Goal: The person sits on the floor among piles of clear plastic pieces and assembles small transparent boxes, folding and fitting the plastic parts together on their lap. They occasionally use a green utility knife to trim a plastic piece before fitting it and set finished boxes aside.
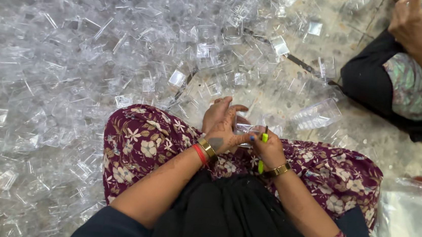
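Note:
I sit cross-legged on the floor in maroon floral trousers. My left hand holds a small clear plastic piece above my knees, fingers curled around it. My right hand grips a small tool with a neon yellow handle, its tip touching the clear piece. Both wrists carry gold bangles, and the left also has a red one.
A big heap of clear plastic boxes and lids covers the floor to the left and ahead. A clear tray lies to the front right. Another person sits at the upper right, hands raised. A plastic bag lies at the right.

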